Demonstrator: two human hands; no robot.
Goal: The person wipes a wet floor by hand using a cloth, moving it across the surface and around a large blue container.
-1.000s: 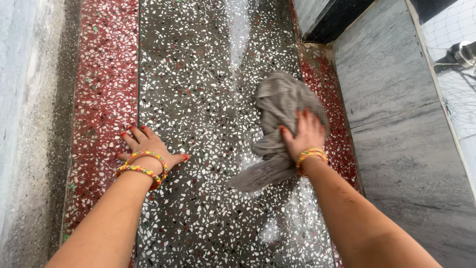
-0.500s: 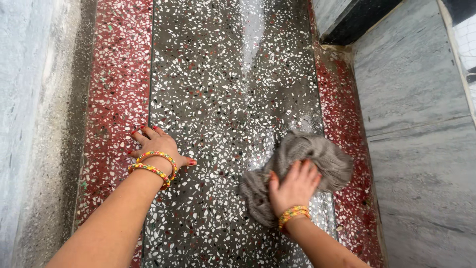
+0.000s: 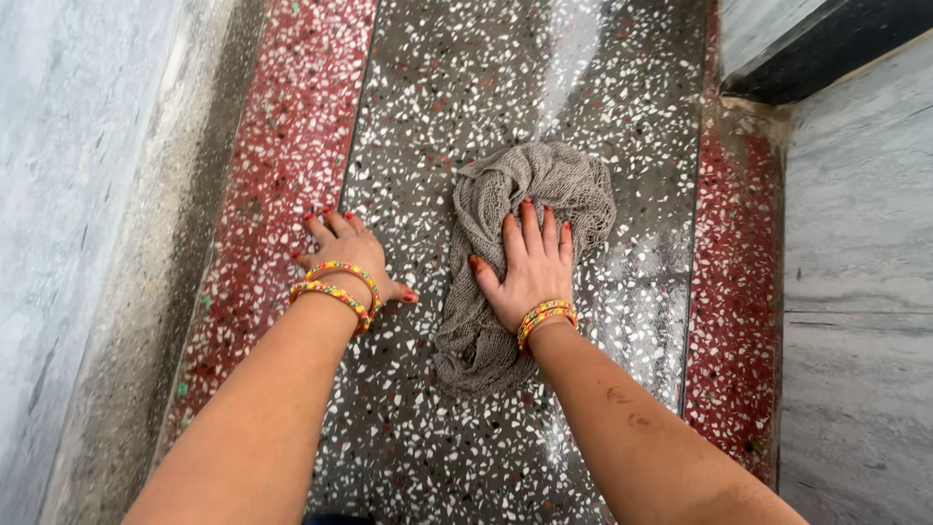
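— Where does the grey cloth [image 3: 515, 243] lie?

— It lies crumpled on the dark speckled floor [image 3: 457, 87], in the middle strip between the two red speckled bands [image 3: 282, 185], its lower end trailing toward the person.

— And the right hand [image 3: 530, 272]?

— It rests flat on top of the cloth, its fingers [image 3: 528, 226] spread and straight, pressing rather than clutching it.

— The left hand [image 3: 345, 258]?

— It is planted on the floor just beside the cloth, at the edge of the left red band, fingers splayed and holding nothing. Both wrists carry beaded bangles [image 3: 335, 287].
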